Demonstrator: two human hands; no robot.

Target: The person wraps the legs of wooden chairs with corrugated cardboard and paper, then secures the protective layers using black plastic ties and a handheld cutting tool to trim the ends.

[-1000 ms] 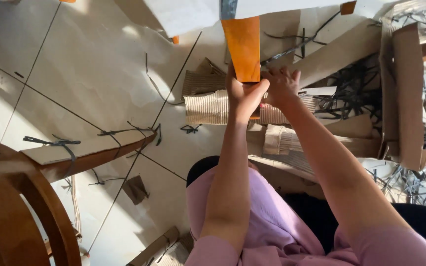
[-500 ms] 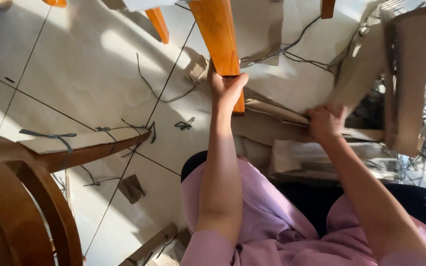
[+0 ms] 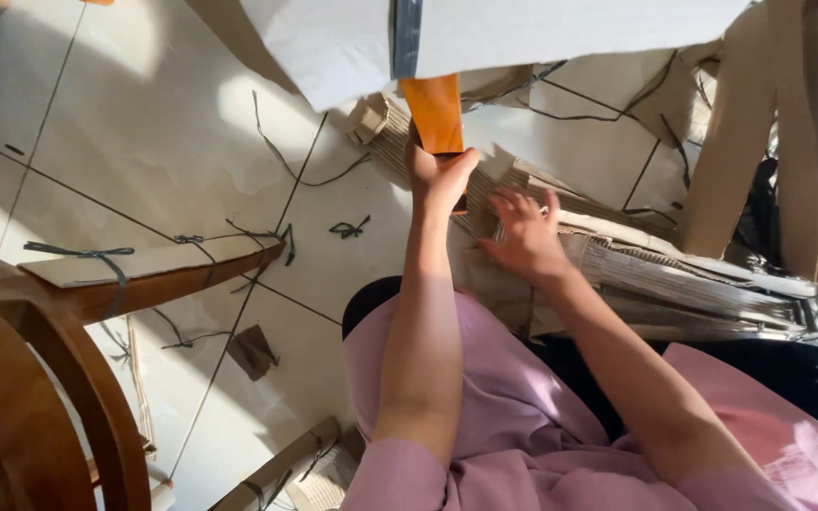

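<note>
Hands at work over a pile of corrugated cardboard, seen from above the seated person. Left hand (image 3: 439, 180) is closed around the lower end of an orange wooden bar (image 3: 434, 112), a flat, smooth, glossy piece with straight edges that rises toward the top of the view until a large pale sheet (image 3: 523, 33) covers its upper part. Right hand (image 3: 525, 238) lies open just beside it, fingers spread, palm down on the cardboard stack (image 3: 674, 274) and gripping nothing. That stack consists of flattened brown layers with ribbed, fluted edges showing along their sides, and it rests on the floor just beyond the person's knees. More brown cardboard panels (image 3: 759, 132) stand upright at the right. Pale floor tiles (image 3: 115, 132), sunlit in patches, carry scattered dark cord pieces (image 3: 347, 227) and a small cardboard scrap (image 3: 253, 350). A curved dark wooden chair frame (image 3: 40, 397) occupies the lower left, with a cord-tied cardboard strip (image 3: 144, 260) lying along one rail. Pink sleeves (image 3: 542, 454) cover both upper arms.
</note>
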